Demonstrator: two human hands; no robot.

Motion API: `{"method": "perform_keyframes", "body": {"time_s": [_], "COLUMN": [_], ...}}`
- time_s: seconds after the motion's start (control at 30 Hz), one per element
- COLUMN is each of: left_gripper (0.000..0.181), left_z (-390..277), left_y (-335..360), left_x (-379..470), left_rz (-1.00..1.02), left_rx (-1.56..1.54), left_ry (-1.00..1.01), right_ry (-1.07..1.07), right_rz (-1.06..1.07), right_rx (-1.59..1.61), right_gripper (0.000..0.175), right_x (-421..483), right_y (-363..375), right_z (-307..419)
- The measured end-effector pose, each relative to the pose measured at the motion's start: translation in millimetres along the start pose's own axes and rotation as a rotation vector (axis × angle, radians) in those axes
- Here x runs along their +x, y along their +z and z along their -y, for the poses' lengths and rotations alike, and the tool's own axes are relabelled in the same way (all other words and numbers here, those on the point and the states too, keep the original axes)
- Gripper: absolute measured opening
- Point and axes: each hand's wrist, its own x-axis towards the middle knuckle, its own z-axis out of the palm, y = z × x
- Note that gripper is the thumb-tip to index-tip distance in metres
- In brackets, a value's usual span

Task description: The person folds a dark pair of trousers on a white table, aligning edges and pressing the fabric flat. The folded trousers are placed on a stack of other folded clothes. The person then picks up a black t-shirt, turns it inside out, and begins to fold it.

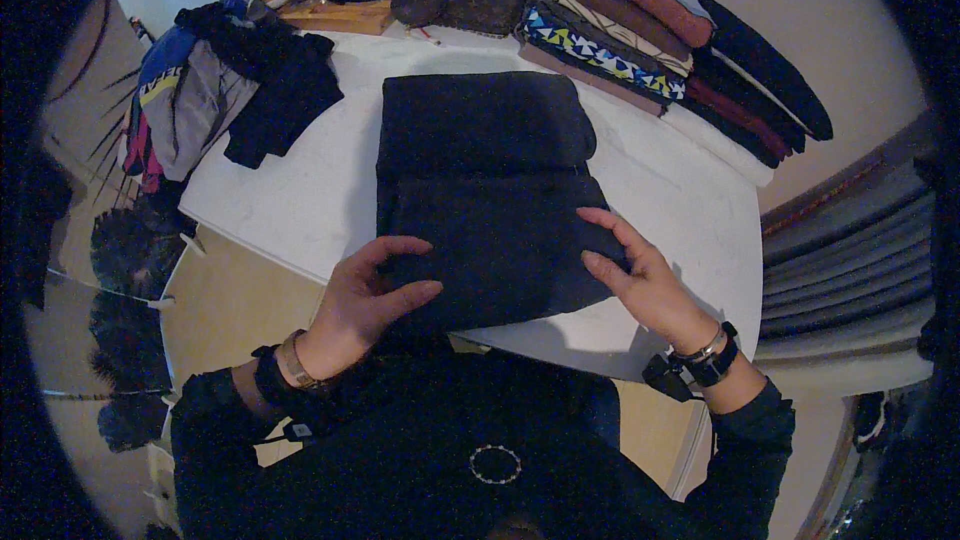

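Observation:
A dark folded garment (487, 240), black or very dark navy, lies before me on the white table (675, 202). A crosswise step divides it into a far and a near section, and its near left corner reaches past the table's front edge. My left hand (375, 292) is at the near left side of the cloth, thumb and index finger spread over it. At the right side, my right hand (641, 277) has its thumb and index finger apart at the cloth's edge. The other fingers of both hands are largely hidden, and no firm grip shows.
Loose clothes (202, 97) are heaped at the table's left side. A stack of folded clothes (607, 37) stands at the back right, beside more folded dark items (757, 82). Between them at the back are a brown patterned bag (465, 0) and a wooden board (337, 17).

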Motion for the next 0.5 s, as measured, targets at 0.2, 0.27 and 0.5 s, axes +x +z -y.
{"method": "perform_keyframes", "body": {"time_s": [0.2, 0.27, 0.5], "left_gripper": [0.048, 0.047, 0.048], "left_z": [10, 8, -26], "left_y": [2, 2, -7], "left_x": [-1, -3, 6], "left_rz": [-0.067, -0.07, 0.007], "left_rx": [0.082, 0.103, 0.959], "left_ry": [0.083, 0.094, 0.608], "right_ry": [0.024, -0.002, -0.038], "right_rz": [-0.072, -0.056, -0.062], "right_rx": [-0.142, -0.098, -0.198], "right_gripper": [0.048, 0.048, 0.052], "right_x": [0, 2, 3], "right_y": [5, 6, 6], "right_z": [-2, -5, -9]}}
